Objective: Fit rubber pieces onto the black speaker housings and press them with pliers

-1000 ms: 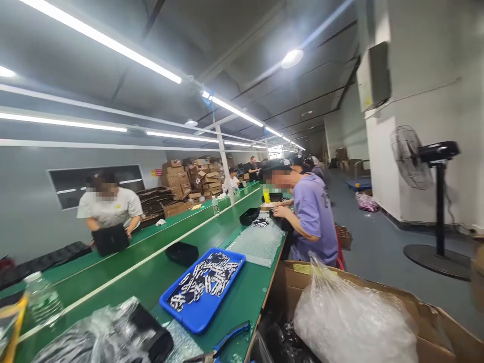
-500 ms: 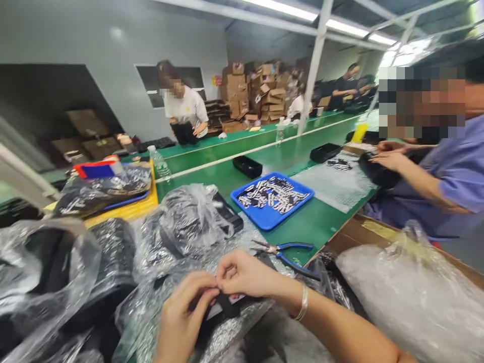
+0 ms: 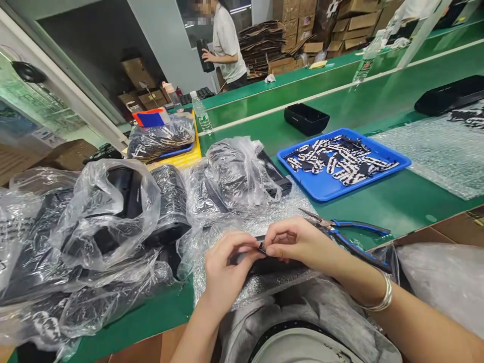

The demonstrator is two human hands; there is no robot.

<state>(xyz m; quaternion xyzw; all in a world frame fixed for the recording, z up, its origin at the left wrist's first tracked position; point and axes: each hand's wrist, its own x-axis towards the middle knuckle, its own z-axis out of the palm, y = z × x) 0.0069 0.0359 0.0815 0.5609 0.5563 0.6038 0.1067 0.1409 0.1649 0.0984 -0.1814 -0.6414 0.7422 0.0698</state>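
My left hand (image 3: 230, 267) and my right hand (image 3: 298, 244) meet at the middle of the bench. Their fingertips pinch a small dark piece (image 3: 261, 247), too small to identify. Beneath my hands lies a flat black item (image 3: 272, 266), partly hidden by them, resting on silvery bubble wrap (image 3: 260, 290). Just beyond my right hand are blue-handled pliers (image 3: 351, 234), with a bangle (image 3: 383, 297) on that wrist. Several black items in clear plastic bags (image 3: 113, 217) are heaped to the left of my left hand.
A blue tray (image 3: 401, 161) of black-and-white pieces stands ahead on the green bench (image 3: 416, 212). Beyond it are a black tray (image 3: 306, 119) and a bubble-wrap sheet (image 3: 434, 156). A person (image 3: 225, 45) holds a black item at the far bench. An open carton (image 3: 454, 229) sits at right.
The view has turned further down and left, from the long bench towards my hands. My fingers still pinch at the black item, and the pliers now lie closer to my right hand.
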